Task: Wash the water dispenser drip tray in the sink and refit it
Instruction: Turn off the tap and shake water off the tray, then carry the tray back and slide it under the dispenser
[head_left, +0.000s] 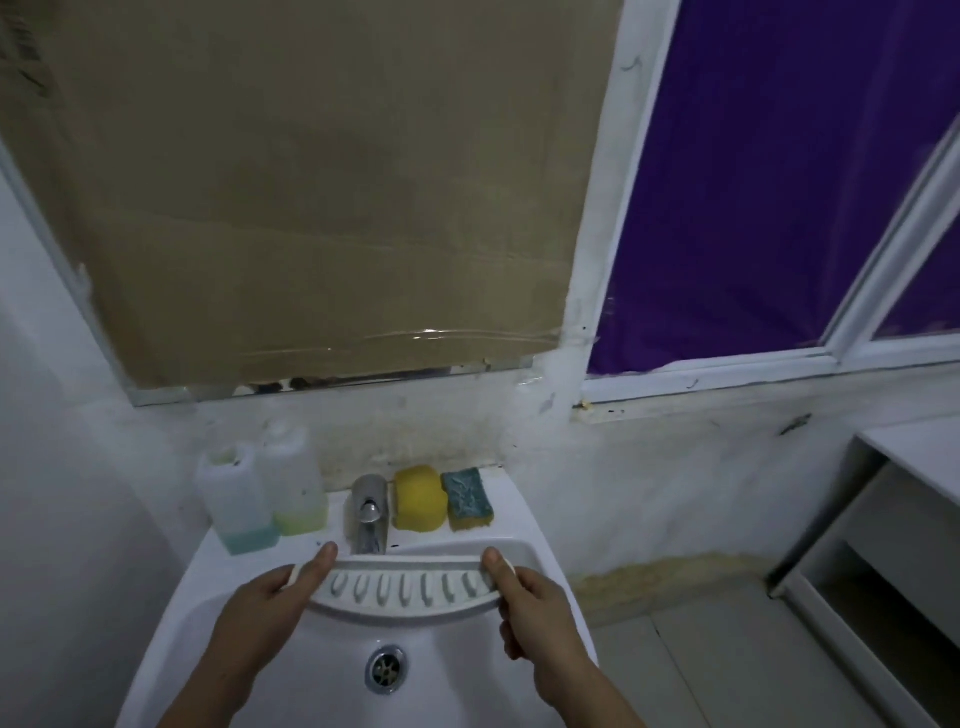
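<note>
The white drip tray (405, 584), curved along its front edge with a row of slots in its top, is held level over the white sink (441, 670), just below the chrome tap (370, 514). My left hand (270, 605) grips its left end, thumb on top. My right hand (530, 605) grips its right end the same way. The sink's chrome drain (385, 669) lies below the tray. No water is visibly running from the tap.
On the sink's back ledge stand two clear bottles (262, 499), one with blue liquid and one with yellow-green, plus a yellow sponge (420, 499) and a green-topped scouring sponge (467, 500). A cardboard-covered mirror (322, 208) hangs above. A white shelf unit (893, 540) stands at right.
</note>
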